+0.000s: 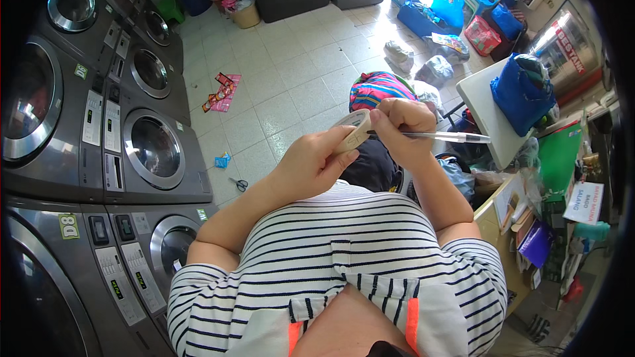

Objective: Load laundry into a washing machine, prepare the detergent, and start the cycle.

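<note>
My left hand point(322, 158) grips a roll of cream masking tape point(358, 140) in front of my chest, thumb and fingers on its rim. Dark handwriting marks the tape's outer face. A clear-barrelled ballpoint pen point(446, 137) lies in my right hand point(404, 126), its dark tip pointing left at the tape and its capped end to the right. My right thumb and fingertips are close against the roll's edge; whether they touch it I cannot tell. Below my hands are a dark cloth bundle point(369, 163) and a basket of striped, multicoloured cloth point(382, 90).
Stacked front-loading laundry machines point(154, 148) line the left. Scissors point(240, 184), a blue packet point(222, 159) and red sachets point(222, 92) lie on the tiled floor. Right, a white table point(478, 89) bears a blue bag point(523, 91), near a cluttered desk point(501, 238). Bagged laundry point(434, 70) stands beyond.
</note>
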The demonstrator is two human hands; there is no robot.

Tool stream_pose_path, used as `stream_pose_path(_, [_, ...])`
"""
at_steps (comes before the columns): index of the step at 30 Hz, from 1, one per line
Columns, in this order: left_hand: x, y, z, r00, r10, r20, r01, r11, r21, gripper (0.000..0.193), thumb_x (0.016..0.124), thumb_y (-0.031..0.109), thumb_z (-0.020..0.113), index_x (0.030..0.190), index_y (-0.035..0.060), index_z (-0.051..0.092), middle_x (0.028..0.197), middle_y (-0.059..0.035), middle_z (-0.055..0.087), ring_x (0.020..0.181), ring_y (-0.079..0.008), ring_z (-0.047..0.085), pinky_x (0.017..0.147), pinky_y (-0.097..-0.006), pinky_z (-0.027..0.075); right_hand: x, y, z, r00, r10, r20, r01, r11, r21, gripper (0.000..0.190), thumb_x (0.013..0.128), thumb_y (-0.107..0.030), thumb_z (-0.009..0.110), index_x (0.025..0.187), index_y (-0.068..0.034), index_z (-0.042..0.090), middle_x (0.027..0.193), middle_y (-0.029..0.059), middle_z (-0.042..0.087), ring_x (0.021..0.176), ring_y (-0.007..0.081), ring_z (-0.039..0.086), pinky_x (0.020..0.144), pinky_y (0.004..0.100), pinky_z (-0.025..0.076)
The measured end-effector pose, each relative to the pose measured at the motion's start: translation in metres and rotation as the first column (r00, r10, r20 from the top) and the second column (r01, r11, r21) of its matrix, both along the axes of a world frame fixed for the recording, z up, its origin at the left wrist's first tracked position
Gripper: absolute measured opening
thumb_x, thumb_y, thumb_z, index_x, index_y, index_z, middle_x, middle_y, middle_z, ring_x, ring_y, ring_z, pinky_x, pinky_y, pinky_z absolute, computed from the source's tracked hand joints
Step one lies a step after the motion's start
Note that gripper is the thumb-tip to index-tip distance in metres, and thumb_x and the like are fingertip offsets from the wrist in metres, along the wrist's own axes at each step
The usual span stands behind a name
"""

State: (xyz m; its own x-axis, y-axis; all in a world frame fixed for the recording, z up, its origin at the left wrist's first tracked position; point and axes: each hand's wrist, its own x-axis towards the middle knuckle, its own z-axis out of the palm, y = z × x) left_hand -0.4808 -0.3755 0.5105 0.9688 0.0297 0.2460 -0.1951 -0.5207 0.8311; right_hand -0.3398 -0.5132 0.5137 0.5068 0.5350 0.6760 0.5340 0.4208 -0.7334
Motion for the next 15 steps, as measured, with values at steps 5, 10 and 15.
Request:
stream_pose_path(5, [0.002, 0.002, 0.001, 1.0, 0.025, 0.013, -0.025, 1.0, -0.017, 0.027, 0.091, 0.018, 0.063, 0.113, 0.0024, 0.057, 0.065, -0.0124, 0.056, 0.053, -0.0275, 0.056, 0.051, -0.036, 0.043, 0.003, 0.002, 0.001, 0.997, 0.066, 0.028, -0.065, 0.997, -0.039, 0.043, 0.083, 0.015, 0.059, 0.059, -0.007, 0.032, 0.055, 0.0007, 0.044, 0.048, 0.0069, 0.036, 0.045, 0.0248, 0.028])
stream_pose_path(10, [0.005, 0.006, 0.0, 0.999, 0.038, 0.008, -0.038, 0.999, 0.0, 0.029, 0.091, 0.018, 0.063, 0.114, 0.002, 0.057, 0.066, -0.0131, 0.057, 0.054, -0.0271, 0.057, 0.052, -0.0357, 0.044, 0.007, 0.006, 0.002, 0.997, 0.078, -0.003, -0.078, 0.996, -0.031, 0.044, 0.083, 0.015, 0.06, 0.058, -0.007, 0.031, 0.055, 0.0006, 0.043, 0.048, 0.0061, 0.035, 0.044, 0.0245, 0.027])
stream_pose_path(15, [0.007, 0.01, -0.002, 1.0, 0.026, 0.004, -0.026, 0.999, -0.026, 0.03, 0.091, 0.016, 0.063, 0.116, 0.0013, 0.057, 0.066, -0.0139, 0.057, 0.054, -0.0273, 0.057, 0.052, -0.0353, 0.044, 0.013, 0.012, 0.0, 0.998, 0.052, 0.019, -0.051, 0.997, -0.05, 0.04, 0.083, 0.01, 0.061, 0.058, -0.006, 0.033, 0.05, -0.0003, 0.039, 0.044, 0.0062, 0.036, 0.042, 0.025, 0.029])
